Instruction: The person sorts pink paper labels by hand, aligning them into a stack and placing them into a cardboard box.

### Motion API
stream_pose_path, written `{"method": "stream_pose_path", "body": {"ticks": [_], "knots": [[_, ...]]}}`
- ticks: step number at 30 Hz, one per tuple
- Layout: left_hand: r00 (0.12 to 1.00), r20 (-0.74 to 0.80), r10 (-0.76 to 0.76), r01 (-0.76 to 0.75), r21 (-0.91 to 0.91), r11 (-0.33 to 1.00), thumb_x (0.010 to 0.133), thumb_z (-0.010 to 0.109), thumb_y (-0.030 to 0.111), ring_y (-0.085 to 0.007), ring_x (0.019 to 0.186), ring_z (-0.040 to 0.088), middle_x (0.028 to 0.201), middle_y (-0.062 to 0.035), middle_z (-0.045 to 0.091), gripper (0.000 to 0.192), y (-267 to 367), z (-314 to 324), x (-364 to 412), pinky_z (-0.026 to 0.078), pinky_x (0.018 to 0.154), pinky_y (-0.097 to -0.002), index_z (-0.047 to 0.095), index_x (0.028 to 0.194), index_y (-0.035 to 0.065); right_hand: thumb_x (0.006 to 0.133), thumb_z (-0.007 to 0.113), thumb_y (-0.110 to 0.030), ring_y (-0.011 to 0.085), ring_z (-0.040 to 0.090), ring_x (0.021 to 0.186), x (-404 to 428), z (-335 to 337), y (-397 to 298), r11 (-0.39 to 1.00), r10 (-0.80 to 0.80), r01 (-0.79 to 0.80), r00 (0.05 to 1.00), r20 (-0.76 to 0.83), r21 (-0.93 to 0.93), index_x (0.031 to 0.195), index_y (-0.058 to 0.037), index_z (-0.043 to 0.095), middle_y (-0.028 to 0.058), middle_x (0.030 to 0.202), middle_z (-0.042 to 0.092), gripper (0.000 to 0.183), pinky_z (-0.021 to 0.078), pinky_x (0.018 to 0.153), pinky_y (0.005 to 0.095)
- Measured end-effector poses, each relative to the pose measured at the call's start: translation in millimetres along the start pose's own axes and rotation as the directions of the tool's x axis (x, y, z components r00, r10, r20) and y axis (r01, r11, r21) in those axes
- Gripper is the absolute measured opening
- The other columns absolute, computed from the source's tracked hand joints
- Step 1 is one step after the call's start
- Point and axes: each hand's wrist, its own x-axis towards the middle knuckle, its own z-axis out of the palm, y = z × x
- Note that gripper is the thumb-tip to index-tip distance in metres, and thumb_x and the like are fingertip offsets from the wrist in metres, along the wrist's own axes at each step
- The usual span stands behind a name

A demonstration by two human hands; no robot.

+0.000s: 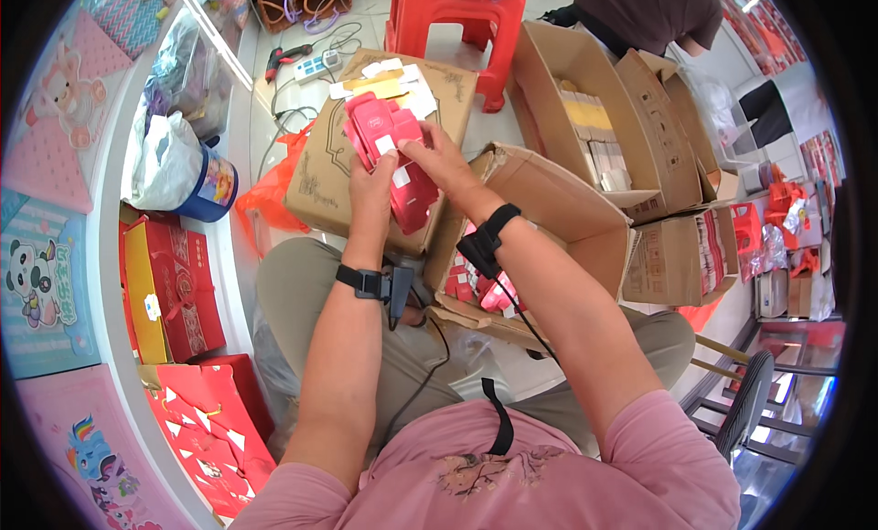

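Note:
My left hand (pixel 372 186) grips a bunch of red die-cut card pieces (pixel 391 127) from below, its thumb near a small white patch. My right hand (pixel 439 161) holds the same bunch at its right side, thumb and fingers on the card. More red card (pixel 413 197) hangs down below the hands, with another white patch on it. The bunch is over a closed brown cardboard box (pixel 449 94). On that box, just beyond the bunch, lie white and yellow card pieces (pixel 416 94). Fingers hide part of the red card.
To the right, an open carton (pixel 583 221) holds red pieces (pixel 461 283). Behind it, another carton (pixel 573 57) holds yellow and white card stacks (pixel 590 118). A red plastic stool (pixel 456 9), a power strip (pixel 317 66) and a person (pixel 645 15) are farther back. Shelving with a blue bin (pixel 209 187) stands left.

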Motion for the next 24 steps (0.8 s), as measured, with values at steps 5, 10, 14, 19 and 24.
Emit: {"method": "stream_pose_path", "body": {"ticks": [5,10,14,19,24], "knots": [[0.972,0.031,0.232,-0.234,0.152,0.960,0.091,0.070,0.021,-0.0165,0.099,0.063,0.119,-0.0116,0.063,0.054,30.1,-9.7,-5.9,0.054,0.084,-0.0318,0.046,0.134,-0.0006,0.083,0.080,-0.043,0.0221,0.057,0.119,-8.7,2.3,-61.5,0.968,-0.032,-0.016,0.982,0.188,0.250,0.147,0.0034,0.036,0.0183,0.130,0.058,0.091,0.0461,0.103,0.0336],[0.978,0.126,0.169,-0.197,0.267,0.943,0.082,0.081,0.019,-0.0206,0.112,0.060,0.126,-0.0130,0.057,0.076,-12.6,-14.7,5.0,0.051,0.095,-0.0336,0.037,0.142,0.0031,0.080,0.085,-0.041,0.0181,0.059,0.114,-15.4,-1.6,-43.0,0.964,-0.008,-0.050,0.976,0.216,0.260,0.143,0.0016,0.039,0.0130,0.126,0.061,0.089,0.0489,0.100,0.0337],[0.983,0.144,0.116,-0.165,0.401,0.901,0.076,0.087,0.022,-0.0229,0.115,0.060,0.131,-0.0155,0.055,0.084,-8.5,-11.7,-6.8,0.052,0.096,-0.0365,0.036,0.140,0.0013,0.078,0.085,-0.045,0.0193,0.060,0.113,-25.4,-6.5,-32.5,0.946,-0.018,-0.040,0.985,0.174,0.322,0.142,0.0020,0.038,0.0140,0.126,0.060,0.092,0.0492,0.099,0.0337],[0.963,0.224,0.147,-0.241,0.485,0.841,0.073,0.090,0.026,-0.0256,0.111,0.063,0.125,-0.0169,0.060,0.085,-12.3,-21.9,-19.9,0.053,0.092,-0.0374,0.038,0.135,0.0014,0.082,0.079,-0.053,0.0175,0.057,0.114,-51.1,-0.5,-36.0,0.969,-0.022,-0.003,0.995,0.098,0.246,0.137,0.0019,0.043,0.0128,0.123,0.060,0.085,0.0474,0.099,0.0323],[0.983,0.157,0.092,-0.178,0.730,0.660,0.070,0.092,0.030,-0.0269,0.107,0.066,0.119,-0.0160,0.065,0.088,-7.9,-18.6,-20.5,0.054,0.090,-0.0372,0.039,0.134,0.0022,0.081,0.080,-0.053,0.0182,0.055,0.118,-62.8,1.9,-39.6,0.967,-0.099,0.091,0.995,0.023,0.238,0.138,0.0022,0.042,0.0127,0.126,0.059,0.087,0.0458,0.101,0.0339]]}}
